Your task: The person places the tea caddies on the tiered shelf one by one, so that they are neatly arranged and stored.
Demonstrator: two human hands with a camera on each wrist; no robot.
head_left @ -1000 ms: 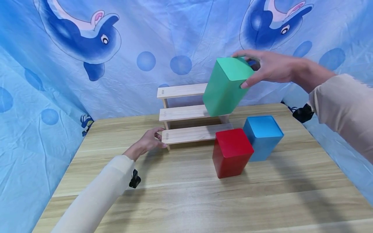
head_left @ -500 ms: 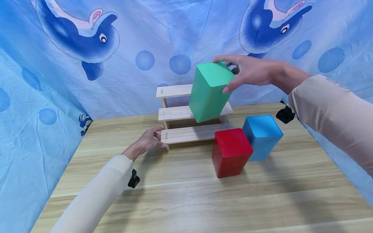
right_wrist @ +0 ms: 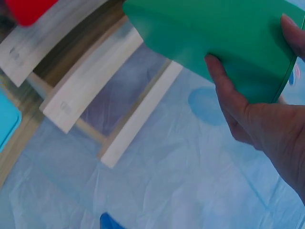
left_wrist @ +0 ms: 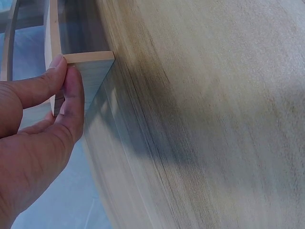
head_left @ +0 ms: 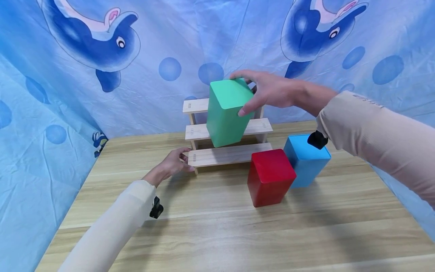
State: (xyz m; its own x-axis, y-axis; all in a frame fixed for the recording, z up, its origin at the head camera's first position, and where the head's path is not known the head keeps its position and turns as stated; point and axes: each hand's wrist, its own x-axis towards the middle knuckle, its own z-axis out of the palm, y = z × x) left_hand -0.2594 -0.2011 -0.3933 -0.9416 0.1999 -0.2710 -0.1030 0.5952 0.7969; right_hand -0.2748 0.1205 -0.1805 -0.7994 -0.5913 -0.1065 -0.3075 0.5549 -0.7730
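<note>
Green box (head_left: 225,126) is up in the air, held by the right hand (head_left: 270,90) near its top end — thumb on the front face, fingers over the far edge. Right wrist view shows the same: digits pressed to the green faces, palm off the box. It sits in front of the shelf (head_left: 234,154), bottom edge above the lowest tier and covering part of the middle and top ones. How much gap to the middle tier, can't tell.

Left hand (head_left: 173,162) pinches the left end of the lowest tier (left wrist view shows the thumb tip at the board edge, fingers curled below). Good anchor; shelf looks light, so I'd hold that pinch until the box's weight is fully settled.

Step in hand, my read: carrying the box over the shelf while bracing it. To do it well:
- Tiers look narrow against the box base. Centre it over one board, front to back, before lowering.
- Keep the bottom face level, go down slow, no sideways drag. A corner strike could shove the shelf.
- Grip is high, so the low end may swing. Steady the wrist first.
- Black wrist unit (head_left: 317,139) overlaps the blue box (head_left: 307,170) in the head view — keep the forearm up. Red box (head_left: 272,173) stands near the lowest tier's right end, so stay clear of that too.
</note>
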